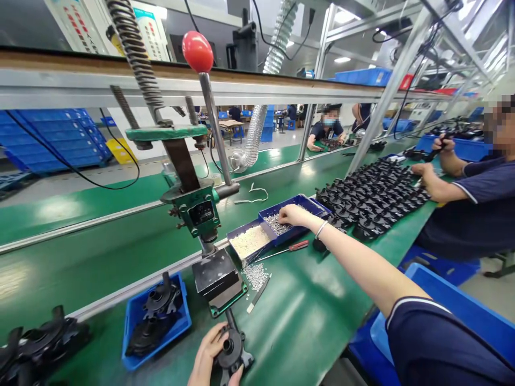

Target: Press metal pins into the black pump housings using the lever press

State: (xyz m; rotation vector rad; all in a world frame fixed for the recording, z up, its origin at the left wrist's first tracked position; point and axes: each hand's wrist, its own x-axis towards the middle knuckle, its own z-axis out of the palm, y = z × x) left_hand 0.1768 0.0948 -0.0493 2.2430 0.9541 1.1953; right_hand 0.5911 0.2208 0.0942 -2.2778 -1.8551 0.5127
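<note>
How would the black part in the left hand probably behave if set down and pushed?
The black part is probably stiff: its outline looks crisp, with no sag. It seems manageable one-handed, since only the left hand grips it. The side tube jutting out would likely stop it rolling freely.

No wording can be made out with certainty. To the left of the red ball knob (198,51), a white sign (76,26) carries a line of red Chinese characters, too blurred to read. Between that sign and the knob, a second white sign (149,32) with a teal area also bears red characters, equally illegible. Below the knob, a black plate (202,213) shows pale markings too small to read.
</note>
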